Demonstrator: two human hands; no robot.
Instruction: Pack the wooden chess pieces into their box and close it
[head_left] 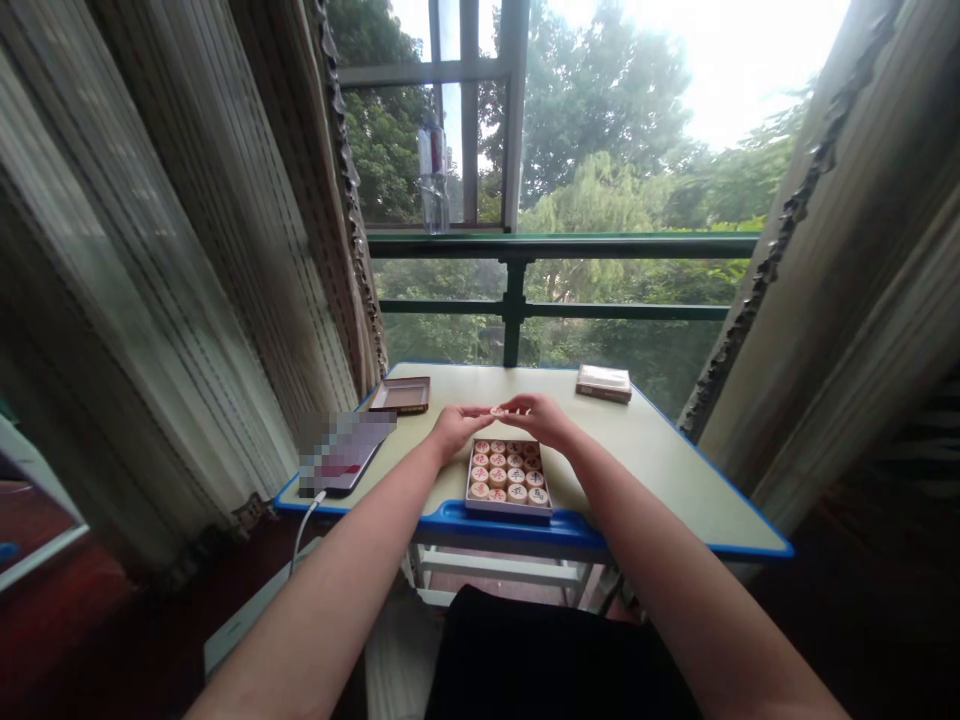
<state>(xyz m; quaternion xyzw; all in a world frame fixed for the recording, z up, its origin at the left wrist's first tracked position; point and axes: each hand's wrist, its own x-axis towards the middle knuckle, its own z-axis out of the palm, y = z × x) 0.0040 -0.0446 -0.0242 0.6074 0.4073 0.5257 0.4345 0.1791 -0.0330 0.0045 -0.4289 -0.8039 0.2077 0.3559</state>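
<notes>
A small box (508,508) of round wooden chess pieces (507,473) with red and dark characters sits near the front edge of a pale desk (660,450) with a blue rim. Both my hands hover just behind the box. My left hand (453,428) and my right hand (537,414) meet at the fingertips, pinching one round piece (497,410) between them.
A phone (343,455) with a white cable lies at the desk's left. A brown box lid (401,395) rests at the back left, a small closed box (604,382) at the back right. Curtains hang on both sides; a green railing and a bottle (433,180) stand behind.
</notes>
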